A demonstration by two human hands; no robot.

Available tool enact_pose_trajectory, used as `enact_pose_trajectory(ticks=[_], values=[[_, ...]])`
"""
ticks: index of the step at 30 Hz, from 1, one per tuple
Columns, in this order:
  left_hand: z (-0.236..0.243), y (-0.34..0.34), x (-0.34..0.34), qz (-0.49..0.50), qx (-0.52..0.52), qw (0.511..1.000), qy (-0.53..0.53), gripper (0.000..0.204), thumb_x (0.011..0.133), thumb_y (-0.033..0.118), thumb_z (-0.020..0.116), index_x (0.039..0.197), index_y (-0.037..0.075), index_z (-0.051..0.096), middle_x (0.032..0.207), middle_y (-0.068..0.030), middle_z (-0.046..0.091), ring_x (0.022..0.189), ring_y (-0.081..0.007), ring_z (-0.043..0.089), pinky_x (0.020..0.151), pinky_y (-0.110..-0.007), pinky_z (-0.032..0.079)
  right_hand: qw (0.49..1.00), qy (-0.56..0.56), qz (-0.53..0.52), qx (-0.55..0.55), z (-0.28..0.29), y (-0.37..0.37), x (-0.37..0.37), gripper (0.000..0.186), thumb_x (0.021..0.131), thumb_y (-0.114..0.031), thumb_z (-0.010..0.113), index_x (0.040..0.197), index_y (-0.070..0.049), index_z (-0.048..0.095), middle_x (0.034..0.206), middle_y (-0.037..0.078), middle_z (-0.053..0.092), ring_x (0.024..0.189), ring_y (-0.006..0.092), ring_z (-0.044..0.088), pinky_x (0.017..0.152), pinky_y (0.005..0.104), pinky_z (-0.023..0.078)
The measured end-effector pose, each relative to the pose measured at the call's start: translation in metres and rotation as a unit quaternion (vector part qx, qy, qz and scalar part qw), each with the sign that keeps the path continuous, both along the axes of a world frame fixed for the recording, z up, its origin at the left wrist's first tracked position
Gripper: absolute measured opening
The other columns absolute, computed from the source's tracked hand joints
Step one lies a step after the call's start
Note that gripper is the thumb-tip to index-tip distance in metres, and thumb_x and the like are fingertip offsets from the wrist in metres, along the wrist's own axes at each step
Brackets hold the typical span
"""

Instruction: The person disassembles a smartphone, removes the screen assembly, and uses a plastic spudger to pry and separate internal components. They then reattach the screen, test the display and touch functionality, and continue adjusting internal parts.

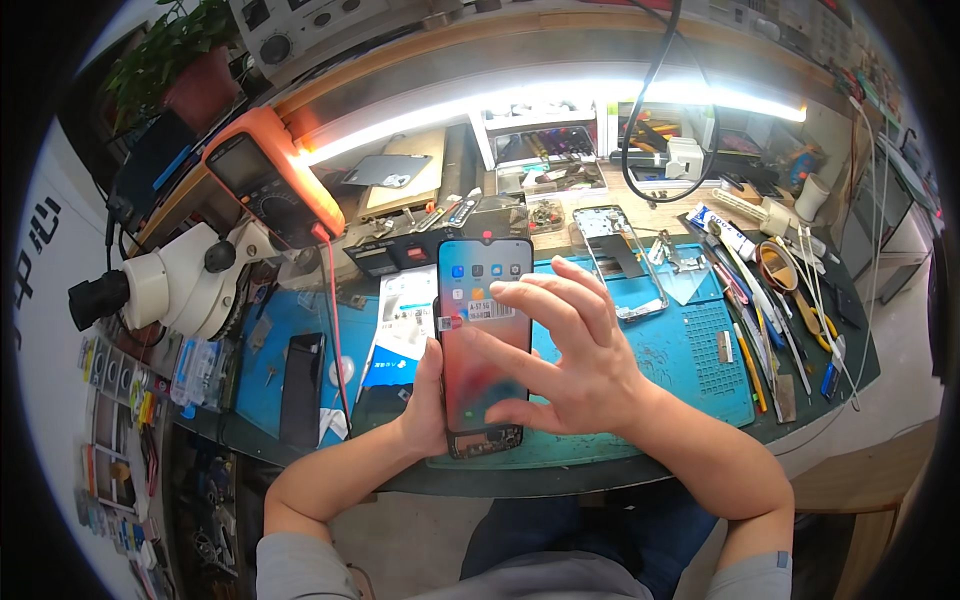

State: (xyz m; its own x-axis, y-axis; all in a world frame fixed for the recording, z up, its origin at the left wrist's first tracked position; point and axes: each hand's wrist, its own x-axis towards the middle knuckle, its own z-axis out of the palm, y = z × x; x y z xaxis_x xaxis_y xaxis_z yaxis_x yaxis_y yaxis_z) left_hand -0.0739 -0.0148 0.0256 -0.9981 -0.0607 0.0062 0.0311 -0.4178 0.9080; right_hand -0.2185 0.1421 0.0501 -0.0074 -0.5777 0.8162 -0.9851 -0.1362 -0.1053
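Observation:
My left hand (pixel 428 405) holds an upright smartphone (pixel 480 370) by its left side, its fingers mostly hidden behind it. The screen is lit with app icons, a small label sticks on it, and a circuit board shows bare at the bottom end. My right hand (pixel 575 365) is spread over the screen with fingers apart, its index fingertip at or just above the upper left part. A dark phone (pixel 300 390) and printed packets (pixel 393 370) lie to the left; a disassembled phone frame (pixel 640 305) lies beyond my right hand.
A blue repair mat (pixel 722 395) covers the desk. A microscope (pixel 190 280) and an orange multimeter (pixel 275 190) with a red lead stand left. Pens, tweezers and tools (pixel 760 310) crowd the right. A lit shelf (pixel 540 100) with parts trays runs along the back, and a black cable loop hangs.

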Motion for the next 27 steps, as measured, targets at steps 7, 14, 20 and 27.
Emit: enact_pose_trajectory(ticks=[7,14,20,27], values=[[0.012,0.004,-0.006,0.01,0.015,1.0,-0.02,0.096,0.095,0.081,0.014,0.159,0.011,0.026,0.156,-0.0174,0.041,0.143,-0.0321,0.044,0.117,-0.047,0.041,0.998,0.018,0.058,0.016,0.0,0.004,-0.001,0.052,0.079,-0.052,0.076,0.119,-0.019,0.068,0.143,0.008,0.053,0.133,0.0264,0.045,0.116,0.0514,0.034],[0.001,-0.004,-0.002,-0.026,0.059,0.998,0.011,0.096,0.096,0.082,0.024,0.152,0.006,0.037,0.141,-0.0166,0.055,0.128,-0.0265,0.058,0.106,-0.041,0.051,1.0,0.021,-0.012,-0.008,-0.001,0.002,-0.014,0.052,0.087,-0.062,0.066,0.125,-0.026,0.072,0.138,0.011,0.053,0.127,0.031,0.047,0.112,0.0543,0.039],[0.004,0.002,-0.004,-0.023,-0.011,1.0,0.007,0.096,0.095,0.083,0.023,0.15,0.005,0.039,0.136,-0.0158,0.057,0.125,-0.0242,0.058,0.105,-0.038,0.049,1.0,-0.001,-0.006,-0.017,0.003,0.004,-0.012,0.052,0.085,-0.056,0.069,0.124,-0.022,0.07,0.137,0.011,0.053,0.13,0.0295,0.045,0.113,0.0528,0.038],[-0.001,-0.008,-0.006,-0.025,0.021,0.999,0.027,0.098,0.093,0.085,0.026,0.147,0.005,0.043,0.133,-0.0159,0.058,0.121,-0.0229,0.06,0.102,-0.037,0.051,0.997,-0.032,-0.046,-0.045,0.002,0.006,-0.013,0.061,0.079,-0.053,0.076,0.128,-0.018,0.069,0.135,0.011,0.052,0.127,0.0313,0.047,0.111,0.0518,0.038]])
